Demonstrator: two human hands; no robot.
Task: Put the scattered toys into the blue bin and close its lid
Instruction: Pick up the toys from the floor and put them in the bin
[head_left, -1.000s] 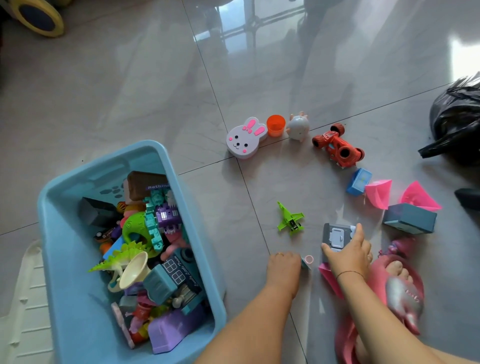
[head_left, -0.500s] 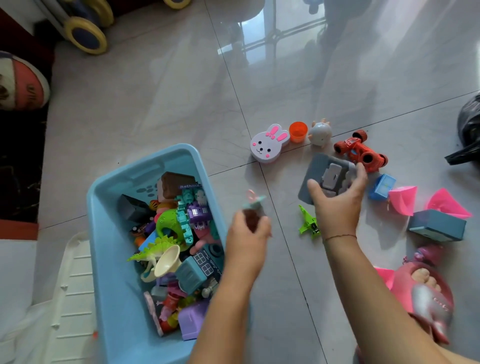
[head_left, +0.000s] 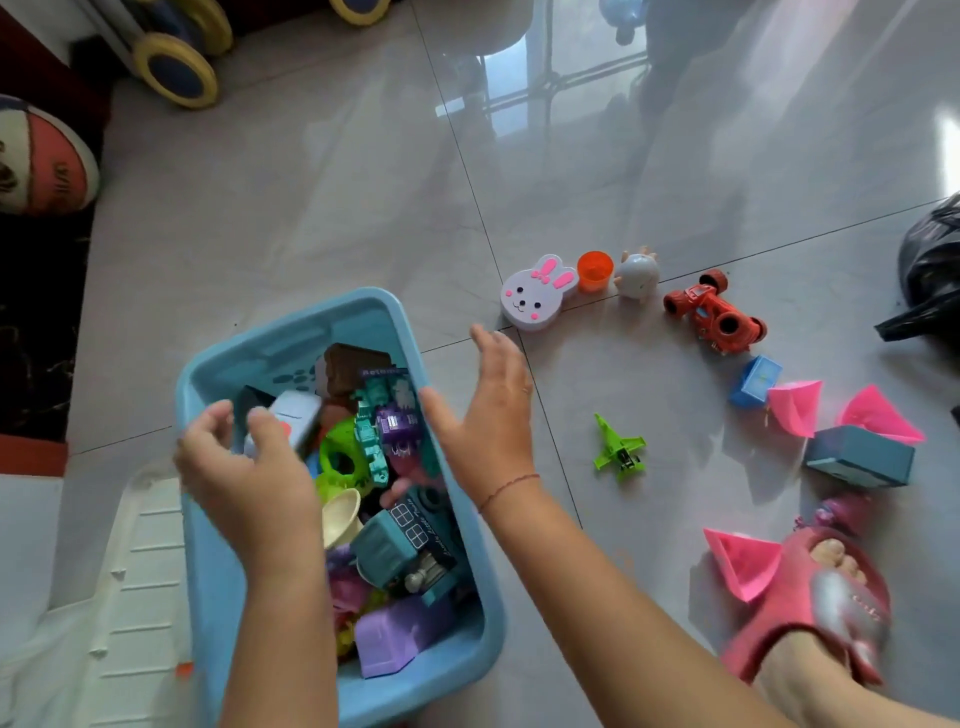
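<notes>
The blue bin (head_left: 467, 525) stands on the floor at lower left, full of mixed toys. My left hand (head_left: 244, 478) hovers over its left side with fingers curled apart; a grey block (head_left: 295, 422) lies in the bin just beyond the fingertips. My right hand (head_left: 491, 415) is spread flat above the bin's right rim and holds nothing. On the floor to the right lie a bunny case (head_left: 537, 293), an orange cup (head_left: 595, 270), a white round toy (head_left: 638, 273), a red car (head_left: 714, 312), a blue cube (head_left: 756, 382), a green jet (head_left: 621, 452), a teal box (head_left: 860, 457) and pink pieces (head_left: 795, 408).
A white lid (head_left: 140, 571) lies flat left of the bin. My foot in a pink slipper (head_left: 815, 597) rests at lower right beside another pink piece (head_left: 743, 561). A basketball (head_left: 47, 156), a wheeled toy (head_left: 176, 73) and a black bag (head_left: 930, 270) sit at the edges.
Both hands swung left from the floor to the bin. The right hand let go of the grey block, which now lies in the bin. The small piece in the left hand is gone.
</notes>
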